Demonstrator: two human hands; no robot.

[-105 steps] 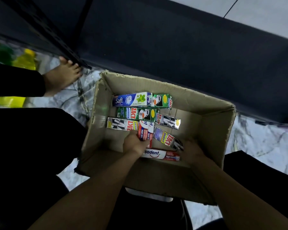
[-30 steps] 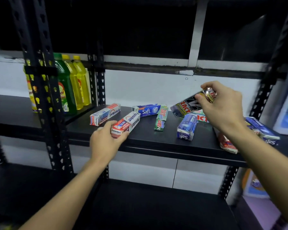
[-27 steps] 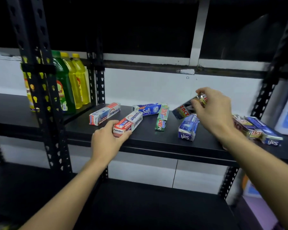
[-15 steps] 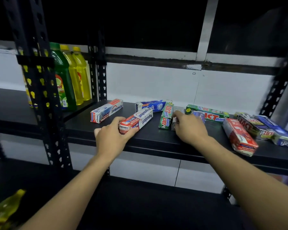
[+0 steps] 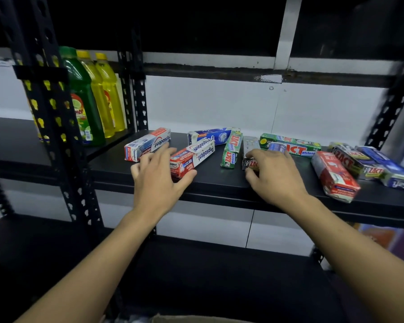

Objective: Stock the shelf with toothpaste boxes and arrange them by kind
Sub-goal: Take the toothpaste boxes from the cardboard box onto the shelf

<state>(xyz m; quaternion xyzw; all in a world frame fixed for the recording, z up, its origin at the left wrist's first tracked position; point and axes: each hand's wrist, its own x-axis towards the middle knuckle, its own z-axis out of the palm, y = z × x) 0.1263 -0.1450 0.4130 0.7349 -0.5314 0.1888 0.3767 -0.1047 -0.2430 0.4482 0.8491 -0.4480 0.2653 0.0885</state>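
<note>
Several toothpaste boxes lie on the black shelf (image 5: 219, 183). My left hand (image 5: 158, 178) grips the near end of a red-and-white Pepsodent box (image 5: 196, 156) between thumb and fingers. A second Pepsodent box (image 5: 147, 143) lies just left of it. My right hand (image 5: 276, 177) holds the near end of a silver-black Zact box (image 5: 250, 151), which lies flat beside a short green Zact box (image 5: 231, 151). Behind them are a blue Saft box (image 5: 210, 135) and a long green Zact box (image 5: 289, 143). To the right lie a red box (image 5: 334, 176), a dark Zact box (image 5: 352, 162) and another blue box (image 5: 390, 172).
Green and yellow dish-soap bottles (image 5: 86, 99) stand on the neighbouring shelf at the left, behind a black perforated post (image 5: 44, 89). A lower black shelf (image 5: 196, 276) runs under my arms. A cardboard edge (image 5: 196, 320) shows at the bottom.
My right hand brought the silver-black Zact box down from the air onto the shelf beside the green Zact box. My left hand stayed on the Pepsodent box. The view shifted right.
</note>
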